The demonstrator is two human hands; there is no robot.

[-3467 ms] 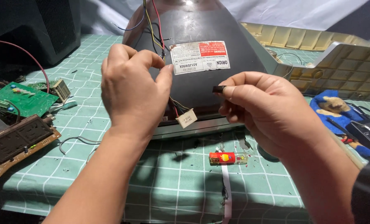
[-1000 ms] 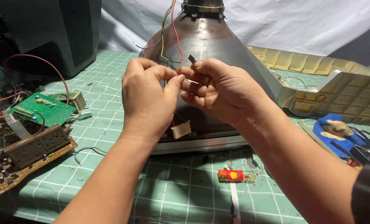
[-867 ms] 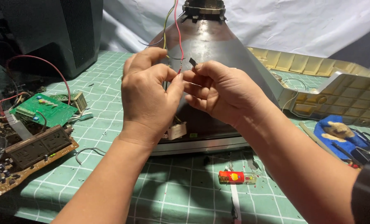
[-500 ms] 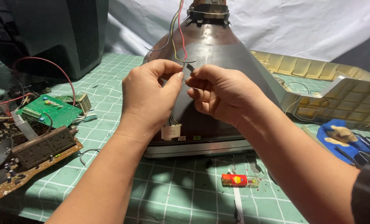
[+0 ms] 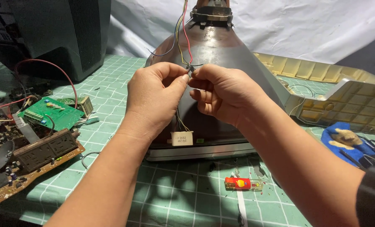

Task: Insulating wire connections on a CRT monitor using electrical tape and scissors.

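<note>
Both hands meet high on the dark glass funnel of a picture tube (image 5: 233,84) that stands face down on the surface (image 5: 175,197), its neck pointing up and slightly away, long axis near upright; the left hand (image 5: 154,98) is narrowed to a pinch, thumb and forefinger closed on a small dark connector (image 5: 190,69); the right hand (image 5: 223,94) pinches the same connector from the other side, fingers curled; a bundle of coloured wires (image 5: 182,29), red, yellow and green among them, runs down from the neck to that pinch; below the hands a small white rectangular tag (image 5: 182,138) hangs from thin wires against the tube's lower rim, flat side facing the camera; a red and yellow tool (image 5: 243,183) lies lengthwise left to right on the green gridded surface just before the tube; a green circuit board (image 5: 51,113) lies well to the left.
</note>
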